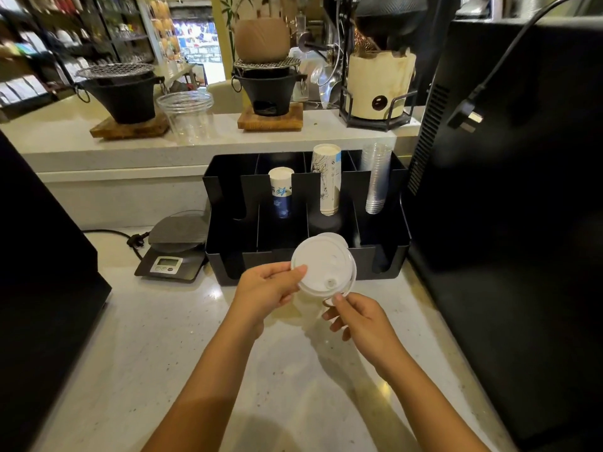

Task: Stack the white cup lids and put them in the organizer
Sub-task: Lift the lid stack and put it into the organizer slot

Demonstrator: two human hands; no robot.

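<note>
Both my hands, left hand (pixel 267 287) and right hand (pixel 360 316), pinch a stack of round white plastic cup lids (pixel 323 267) by its rim, above the counter. Stacking looks done; the stack hangs just before the black compartmented organizer (pixel 385 256), not yet inside.

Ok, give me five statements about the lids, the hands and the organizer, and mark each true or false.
1. Both hands hold the lids. True: the left hand grips their left edge and the right hand their lower edge.
2. The lids already lie in the organizer. False: they are held up in front of it, above the counter.
3. A scale sits left of the organizer. True.
4. The clear cups stand in the organizer's leftmost slot. False: they are in the rightmost one.
5. Every back slot holds cups. False: the leftmost looks empty.
</note>
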